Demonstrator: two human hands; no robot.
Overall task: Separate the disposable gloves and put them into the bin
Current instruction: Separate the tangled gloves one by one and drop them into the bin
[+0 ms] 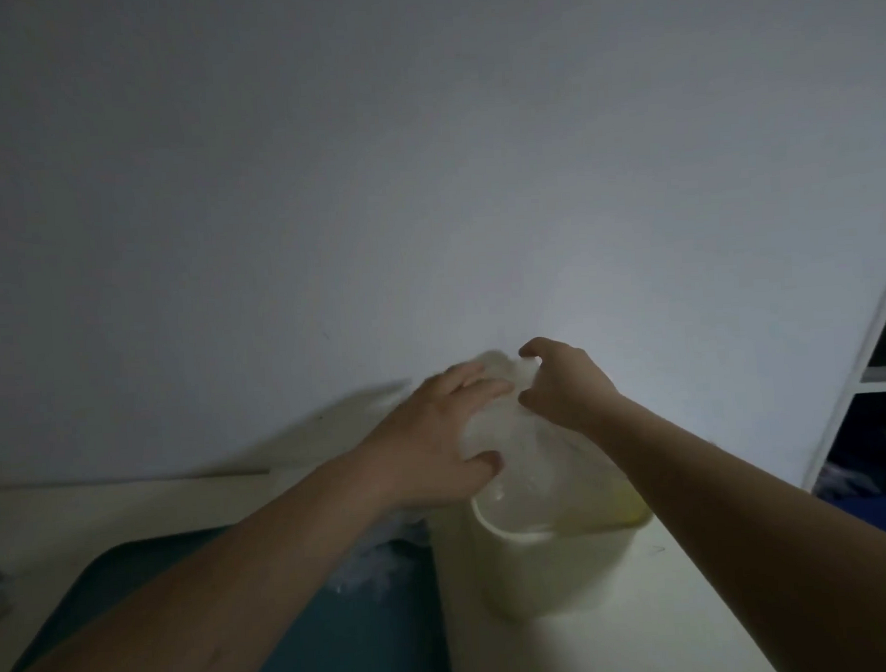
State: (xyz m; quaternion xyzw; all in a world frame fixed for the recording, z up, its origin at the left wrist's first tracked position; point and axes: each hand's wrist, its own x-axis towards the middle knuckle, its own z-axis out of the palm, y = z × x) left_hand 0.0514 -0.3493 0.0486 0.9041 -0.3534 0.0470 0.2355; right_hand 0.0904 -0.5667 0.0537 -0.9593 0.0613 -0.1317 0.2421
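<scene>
Just below center, over the bin (552, 569), right hand (567, 388) pinches the top of a glove (508, 432), left hand (430, 438) grips its side between thumb and fingers.

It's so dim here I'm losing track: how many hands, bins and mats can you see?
Hands: 2, left hand and right hand, both gripping the clear gloves
Bins: 1, the white bin
Mats: 1, the teal mat
Total: 4
</scene>
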